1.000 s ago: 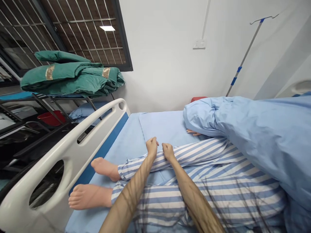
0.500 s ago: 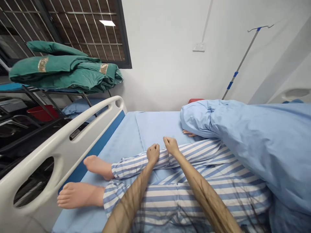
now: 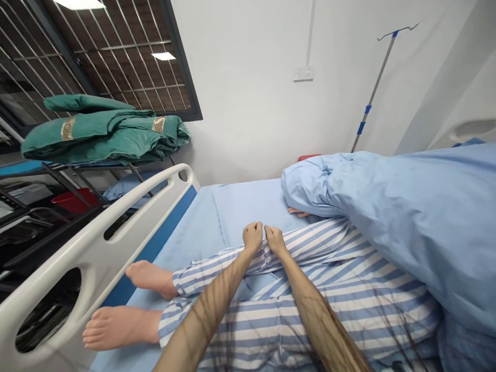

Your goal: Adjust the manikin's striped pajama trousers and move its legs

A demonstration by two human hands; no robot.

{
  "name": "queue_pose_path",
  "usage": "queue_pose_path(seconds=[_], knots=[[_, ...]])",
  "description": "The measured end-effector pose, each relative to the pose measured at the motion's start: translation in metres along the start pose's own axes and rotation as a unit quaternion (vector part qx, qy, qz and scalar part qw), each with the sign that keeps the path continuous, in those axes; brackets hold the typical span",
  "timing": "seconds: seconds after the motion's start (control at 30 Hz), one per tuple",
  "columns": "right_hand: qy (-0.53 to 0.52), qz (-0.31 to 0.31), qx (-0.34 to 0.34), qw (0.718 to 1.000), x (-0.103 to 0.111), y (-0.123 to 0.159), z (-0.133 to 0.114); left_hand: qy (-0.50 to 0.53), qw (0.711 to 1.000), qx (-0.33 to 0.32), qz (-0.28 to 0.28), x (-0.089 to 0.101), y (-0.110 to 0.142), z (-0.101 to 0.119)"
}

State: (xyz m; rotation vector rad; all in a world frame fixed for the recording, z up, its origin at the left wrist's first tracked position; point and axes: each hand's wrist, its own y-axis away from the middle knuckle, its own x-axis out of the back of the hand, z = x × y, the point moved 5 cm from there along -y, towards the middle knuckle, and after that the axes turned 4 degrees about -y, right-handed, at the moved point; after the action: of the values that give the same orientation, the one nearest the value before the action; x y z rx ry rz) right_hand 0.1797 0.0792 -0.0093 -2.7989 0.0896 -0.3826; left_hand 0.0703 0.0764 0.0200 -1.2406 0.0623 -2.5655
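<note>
Your left hand (image 3: 252, 237) and right hand (image 3: 275, 239) pinch closed on the blue-and-white striped cotton trouser leg (image 3: 313, 245) beside the rumpled pale-blue duvet (image 3: 399, 222).

Illumination is bright and even. A rectangular white ceiling light panel (image 3: 163, 56) shows at 11 o'clock behind a dark metal window grille (image 3: 127, 67). Soft, faint shadows lie in the folds of the blue-and-white striped cotton trousers (image 3: 368, 310) at 4 o'clock. Wide-angle distortion bends the white plastic bed rail (image 3: 96, 248) at 8 o'clock and slants the grey metal drip pole (image 3: 374, 88) at 1 o'clock. Out-of-focus dark hair strands (image 3: 329, 330) cross the view at 5 o'clock.
</note>
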Motion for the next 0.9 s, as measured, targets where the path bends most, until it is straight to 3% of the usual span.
queue_pose_path(seconds=[0.1, 0.23, 0.4, 0.5, 0.7, 0.9], knots=[[0.009, 0.001, -0.019, 1.0, -0.001, -0.003, 0.002, -0.053, 0.998, 0.028, 0.008, -0.013, 0.01, -0.005], [0.066, -0.033, -0.046, 0.996, -0.002, -0.009, -0.004, -0.109, 0.994, 0.019, -0.028, -0.025, 0.019, -0.011], [0.127, -0.059, -0.01, 0.99, 0.013, -0.017, -0.026, -0.151, 0.987, 0.0, -0.05, -0.028, 0.019, -0.008], [0.181, -0.054, 0.016, 0.982, 0.025, -0.016, -0.026, -0.145, 0.988, 0.009, -0.044, -0.03, 0.019, -0.009], [0.19, -0.038, 0.029, 0.981, 0.031, -0.004, 0.002, -0.119, 0.993, 0.013, -0.023, -0.028, 0.018, -0.013], [0.091, 0.01, 0.018, 0.996, 0.039, -0.01, 0.007, -0.018, 1.0, -0.017, 0.004, -0.021, -0.001, 0.019]])
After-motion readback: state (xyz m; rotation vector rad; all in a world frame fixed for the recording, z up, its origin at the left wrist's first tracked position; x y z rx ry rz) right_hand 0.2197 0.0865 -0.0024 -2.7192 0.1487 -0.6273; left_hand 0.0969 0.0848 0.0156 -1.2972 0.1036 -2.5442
